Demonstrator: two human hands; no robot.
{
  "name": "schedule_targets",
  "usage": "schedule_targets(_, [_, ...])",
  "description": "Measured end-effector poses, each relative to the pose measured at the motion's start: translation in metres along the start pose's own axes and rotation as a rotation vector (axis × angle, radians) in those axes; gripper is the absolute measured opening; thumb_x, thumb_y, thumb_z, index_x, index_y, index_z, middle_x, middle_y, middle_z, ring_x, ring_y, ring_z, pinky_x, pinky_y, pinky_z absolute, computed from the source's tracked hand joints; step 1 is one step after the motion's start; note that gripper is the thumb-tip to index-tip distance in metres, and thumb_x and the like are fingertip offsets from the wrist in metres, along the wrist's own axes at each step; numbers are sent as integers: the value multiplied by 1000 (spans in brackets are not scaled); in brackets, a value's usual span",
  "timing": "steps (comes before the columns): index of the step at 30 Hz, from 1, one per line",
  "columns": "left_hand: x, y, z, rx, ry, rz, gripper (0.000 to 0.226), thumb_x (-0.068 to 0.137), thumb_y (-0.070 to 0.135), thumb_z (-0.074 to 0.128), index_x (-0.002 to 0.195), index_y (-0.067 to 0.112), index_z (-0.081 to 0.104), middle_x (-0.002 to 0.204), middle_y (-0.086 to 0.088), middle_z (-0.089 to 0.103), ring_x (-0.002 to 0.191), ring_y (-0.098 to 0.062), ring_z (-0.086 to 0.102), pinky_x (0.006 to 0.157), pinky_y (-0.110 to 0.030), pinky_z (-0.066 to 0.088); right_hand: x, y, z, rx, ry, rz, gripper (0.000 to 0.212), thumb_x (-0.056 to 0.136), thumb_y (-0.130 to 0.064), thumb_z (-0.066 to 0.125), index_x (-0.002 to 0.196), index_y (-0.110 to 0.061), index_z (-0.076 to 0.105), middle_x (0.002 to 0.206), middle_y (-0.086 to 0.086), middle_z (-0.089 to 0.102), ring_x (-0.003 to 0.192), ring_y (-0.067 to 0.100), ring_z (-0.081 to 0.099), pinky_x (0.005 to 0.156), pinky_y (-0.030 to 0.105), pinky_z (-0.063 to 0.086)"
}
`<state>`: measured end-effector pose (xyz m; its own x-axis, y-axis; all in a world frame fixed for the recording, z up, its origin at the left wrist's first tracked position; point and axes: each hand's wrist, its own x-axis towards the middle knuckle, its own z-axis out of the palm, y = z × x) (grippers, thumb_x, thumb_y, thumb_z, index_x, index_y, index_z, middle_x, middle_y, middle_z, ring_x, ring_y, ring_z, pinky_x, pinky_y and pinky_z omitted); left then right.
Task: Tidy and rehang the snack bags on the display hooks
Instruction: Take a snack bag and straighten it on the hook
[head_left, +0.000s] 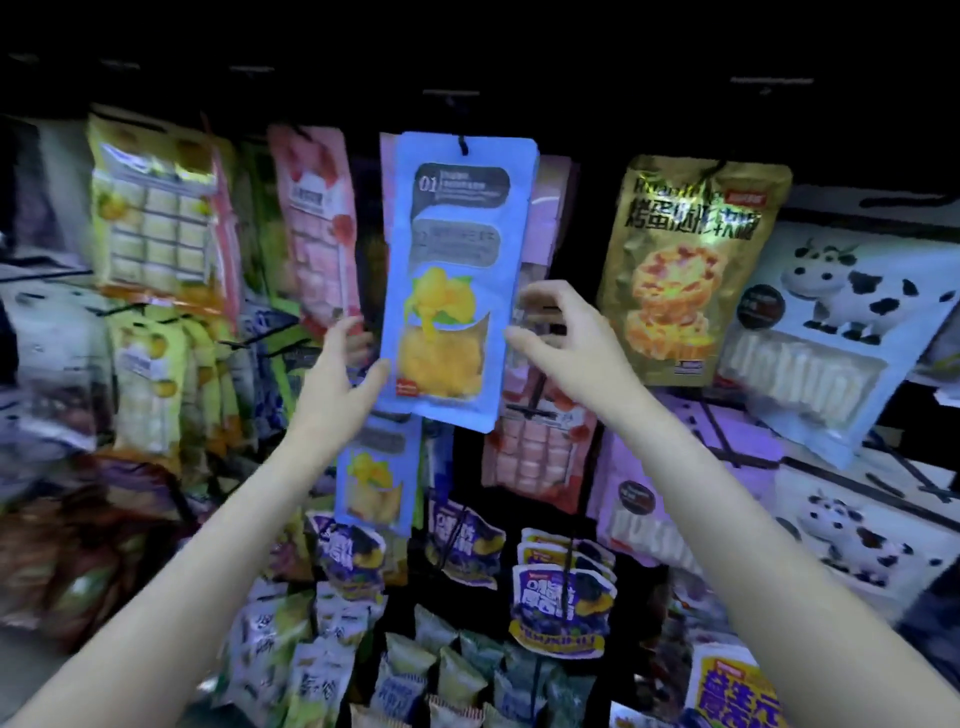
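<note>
Hanging off the black display hook (461, 143), tall blue mango-print snack bag (452, 280), steadied straight: left hand (340, 374) pinching its lower edge, right hand (561, 332) beside, fingers loosely curled, apparently empty.

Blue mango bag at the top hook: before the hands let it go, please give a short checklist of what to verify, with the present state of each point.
1. Blue mango bag hangs on the hook: ok, the hook passes through its top hole.
2. Bag hangs straight: not ok, it tilts slightly.
3. Left hand steadies the lower left edge: ok, thumb on the front.
4. Right hand grip: cannot tell; fingers are curled beside the right edge.
5. Pink bags behind stay seated: cannot tell, hidden.
</note>
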<state>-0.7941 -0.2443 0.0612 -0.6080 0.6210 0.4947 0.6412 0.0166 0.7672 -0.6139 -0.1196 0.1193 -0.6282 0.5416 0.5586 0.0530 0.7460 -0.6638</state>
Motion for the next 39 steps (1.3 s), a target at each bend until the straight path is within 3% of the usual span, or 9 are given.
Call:
schedule_targets(6, [19, -33, -26, -136, -292, 186, 37, 91, 17, 58, 123, 27, 41, 106, 7, 57, 96, -10, 58, 81, -23, 47, 26, -12, 57, 199, 413, 247, 49, 81, -25, 71, 118, -17, 41, 96, -9, 50, 89, 20, 58, 70, 25, 46])
schedule_targets(9, [30, -40, -39, -64, -330, 343, 36, 92, 16, 56, 126, 24, 45, 115, 13, 53, 102, 1, 49, 83, -3, 37, 26, -25, 73, -70, 547, 253, 60, 81, -24, 72, 129, -13, 37, 120, 4, 43, 112, 23, 49, 92, 37, 45])
schedule_targets(12, [42, -47, -56, -57, -235, 370, 35, 93, 11, 52, 128, 16, 48, 119, 11, 49, 109, -2, 45, 89, -7, 33, 19, -52, 88, -417, 742, 11, 53, 82, -11, 63, 130, -6, 39, 125, 12, 37, 117, 21, 37, 98, 26, 31])
schedule_targets(15, [58, -63, -79, -78, -131, 348, 33, 91, 4, 51, 122, 14, 52, 115, 6, 53, 109, -10, 52, 92, -24, 40, 27, -77, 112, -334, 523, -122, 45, 84, -7, 60, 126, -4, 43, 116, 6, 46, 105, 13, 46, 91, 23, 39])
schedule_targets(19, [64, -89, -114, -13, -36, 312, 34, 90, 2, 50, 122, 12, 51, 115, 5, 49, 106, -5, 45, 88, -15, 32, 66, -88, 155, -232, 210, 86, 67, 87, -17, 64, 141, -10, 25, 139, 4, 41, 123, 15, 44, 104, 29, 37])
schedule_targets(22, [62, -113, -138, 67, -33, 234, 38, 91, 5, 48, 129, 12, 47, 120, 0, 48, 111, -18, 47, 91, -23, 35, 100, -88, 181, -70, 227, 246, 74, 86, -21, 66, 143, -10, 21, 140, 7, 43, 125, 20, 44, 104, 34, 37])
schedule_targets(27, [60, -143, -155, 181, -250, 137, 58, 94, 11, 50, 146, 16, 24, 152, 0, 26, 141, -15, 22, 112, -28, 19, 128, -83, 199, 160, 374, 345, 45, 84, -29, 68, 121, -15, 47, 99, 1, 62, 83, 17, 58, 70, 27, 44])
schedule_targets(36, [47, -168, -145, 283, -428, 82, 60, 94, 15, 50, 148, 19, 22, 157, 5, 7, 131, -29, 40, 91, -31, 43, 122, -73, 193, 10, 350, 340, 7, 92, -13, 53, 97, -16, 55, 95, 6, 63, 71, 17, 57, 55, 23, 51])
schedule_targets(39, [40, -175, -138, 245, -411, 42, 60, 95, 16, 49, 148, 20, 21, 157, 2, 13, 132, -28, 37, 104, -38, 37, 100, -68, 195, -33, 322, 369, 15, 90, -6, 49, 99, -17, 52, 98, 11, 65, 70, 21, 59, 55, 27, 51])
